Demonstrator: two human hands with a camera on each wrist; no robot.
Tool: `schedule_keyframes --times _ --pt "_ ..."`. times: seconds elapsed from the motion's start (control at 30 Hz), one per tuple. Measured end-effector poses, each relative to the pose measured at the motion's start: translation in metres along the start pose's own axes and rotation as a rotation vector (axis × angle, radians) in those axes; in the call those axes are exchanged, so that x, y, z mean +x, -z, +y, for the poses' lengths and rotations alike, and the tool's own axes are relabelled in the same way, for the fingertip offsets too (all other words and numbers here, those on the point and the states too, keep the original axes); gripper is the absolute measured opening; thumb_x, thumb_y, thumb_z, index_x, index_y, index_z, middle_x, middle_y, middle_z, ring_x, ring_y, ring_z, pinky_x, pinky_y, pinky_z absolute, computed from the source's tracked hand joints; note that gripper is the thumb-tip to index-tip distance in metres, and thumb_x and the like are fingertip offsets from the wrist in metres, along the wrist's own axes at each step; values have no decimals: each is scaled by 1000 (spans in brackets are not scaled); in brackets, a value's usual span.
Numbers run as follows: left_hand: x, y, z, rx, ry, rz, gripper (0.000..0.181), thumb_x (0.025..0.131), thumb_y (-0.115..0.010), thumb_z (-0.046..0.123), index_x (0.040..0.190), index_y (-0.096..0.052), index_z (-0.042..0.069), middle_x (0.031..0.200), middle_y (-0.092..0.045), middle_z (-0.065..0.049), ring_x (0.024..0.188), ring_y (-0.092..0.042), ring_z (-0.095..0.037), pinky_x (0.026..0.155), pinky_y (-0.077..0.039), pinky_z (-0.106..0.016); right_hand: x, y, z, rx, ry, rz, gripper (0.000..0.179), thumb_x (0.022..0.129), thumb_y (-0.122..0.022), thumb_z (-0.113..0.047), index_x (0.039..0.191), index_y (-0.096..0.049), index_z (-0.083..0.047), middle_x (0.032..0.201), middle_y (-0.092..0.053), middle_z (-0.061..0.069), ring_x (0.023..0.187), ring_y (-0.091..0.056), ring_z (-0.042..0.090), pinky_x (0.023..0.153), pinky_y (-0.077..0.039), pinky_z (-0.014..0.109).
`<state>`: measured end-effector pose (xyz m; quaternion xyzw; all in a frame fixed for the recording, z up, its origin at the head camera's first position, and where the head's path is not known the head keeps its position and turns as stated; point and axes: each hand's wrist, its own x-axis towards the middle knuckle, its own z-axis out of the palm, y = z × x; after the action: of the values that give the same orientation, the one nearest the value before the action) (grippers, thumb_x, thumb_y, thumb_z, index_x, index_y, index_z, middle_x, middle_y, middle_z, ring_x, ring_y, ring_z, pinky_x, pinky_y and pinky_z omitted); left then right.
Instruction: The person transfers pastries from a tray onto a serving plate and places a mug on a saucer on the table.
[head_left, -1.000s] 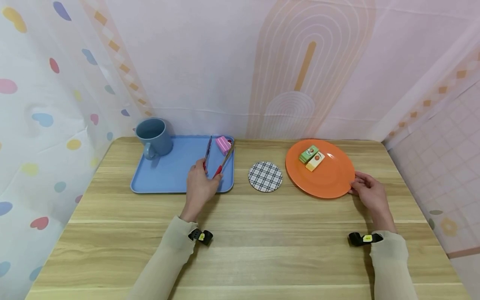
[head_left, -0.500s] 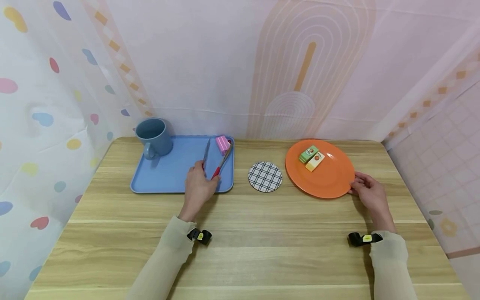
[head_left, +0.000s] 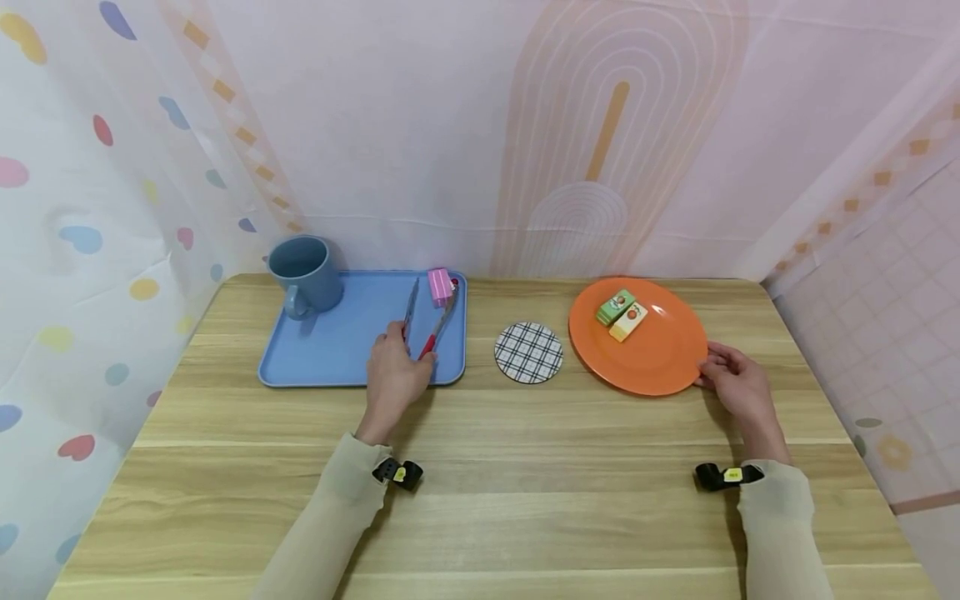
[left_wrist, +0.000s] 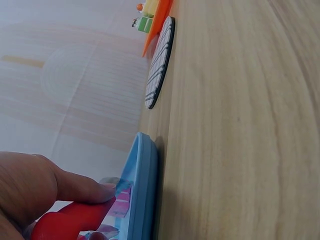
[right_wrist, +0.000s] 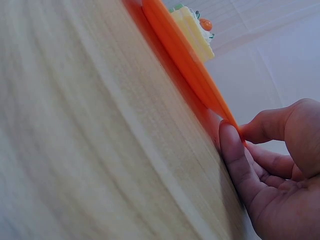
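Pastel-printed cloth hangs behind a wood-grain table, where a blue tray sits to your left and an orange plate to your right. Your left hand grips a pair of red-handled tongs, its thumb pressed along one grip, with the prongs spread apart and pointing away from you. Straight ahead and slightly right of that hand, near the tray's far right corner, lies a pink toy cake slice. It sits in the gap between the prongs, its longer visible side running away from you, roughly along the tongs. This seems the relation that counts: the right prong is just beside the slice, perhaps touching, though you cannot tell from here, while the left prong stands clearly apart, so the left side appears to have more ground to cover. Your left hand is by far the nearer; your right hand pinches the plate's rim well away. Green and yellow toy cake slices lie together on that plate. Between tray and plate rests a plaid coaster, and a blue mug stands at the tray's far left corner.
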<state>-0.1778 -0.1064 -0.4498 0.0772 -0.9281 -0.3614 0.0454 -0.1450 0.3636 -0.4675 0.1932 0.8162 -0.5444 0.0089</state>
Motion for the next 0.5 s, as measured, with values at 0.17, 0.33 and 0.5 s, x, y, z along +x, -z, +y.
schedule_keyframes --times 0.17,0.33,0.5 --pt "0 -2 3 1 -8 -16 66 88 -76 21 141 -49 -7 105 -62 -24 94 -60 -40 77 -50 -52 1 1 0 8 0 -3 51 106 -51 -13 154 -40 2 106 -54 -8 85 -60 -3 77 -57 16" --pt "0 -6 6 -3 -9 -24 67 89 -75 20 143 -47 -7 106 -62 -25 92 -60 -40 75 -51 -52 0 1 0 11 -4 -3 51 106 -51 -13 154 -39 2 106 -55 -8 85 -60 -3 77 -57 16" --pt "2 -7 6 -2 -7 -17 62 90 -72 19 142 -48 -7 107 -61 -26 93 -62 -43 76 -53 -54 0 0 -1 11 -2 -4 51 106 -51 -13 154 -40 1 107 -55 -8 85 -61 -3 78 -57 16"
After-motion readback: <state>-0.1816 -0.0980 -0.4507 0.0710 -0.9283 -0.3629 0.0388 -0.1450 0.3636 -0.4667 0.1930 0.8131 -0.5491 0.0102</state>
